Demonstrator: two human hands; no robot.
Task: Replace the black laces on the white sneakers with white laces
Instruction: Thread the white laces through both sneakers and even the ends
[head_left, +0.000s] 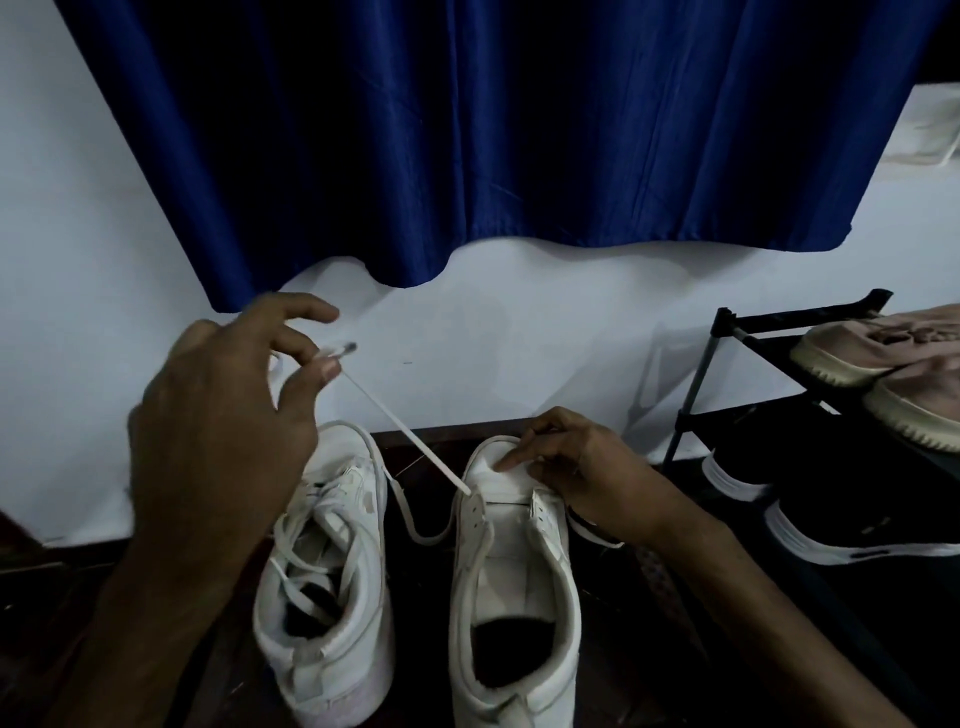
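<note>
The left hand (228, 410) is raised up and to the left of the open sneaker (514, 587), palm turned away from the camera. Its thumb and a curled finger pinch the tip of a white lace (410, 434), and the other fingers are spread loosely above. From that pinch the lace runs taut and straight down to an eyelet at the front of the open sneaker's left flap. The right hand (582, 467) rests on the front of the same sneaker, its index finger stretched out straight with the tip pressing the white tongue. The remaining fingers are curled over the right eyelet row; whether they grip anything there I cannot tell. The open sneaker stands on a dark floor (421, 623), heel toward the camera. Just to its left stands a second white sneaker (322, 587), already threaded with white lacing, and a slack loop of lace lies on the floor between the two. Beyond the open sneaker rises a white wall (545, 353), with a deep blue curtain (467, 130) hanging above it. To its right stands a black shoe rack (727, 338) holding pale pinkish shoes (883, 358) on top and black shoes (841, 525) with white stripes below. The right thumb is hidden behind the hand. A dark strip with a pale edge under the right wrist is too dim to identify, and the rack is cut off at the frame edge.
</note>
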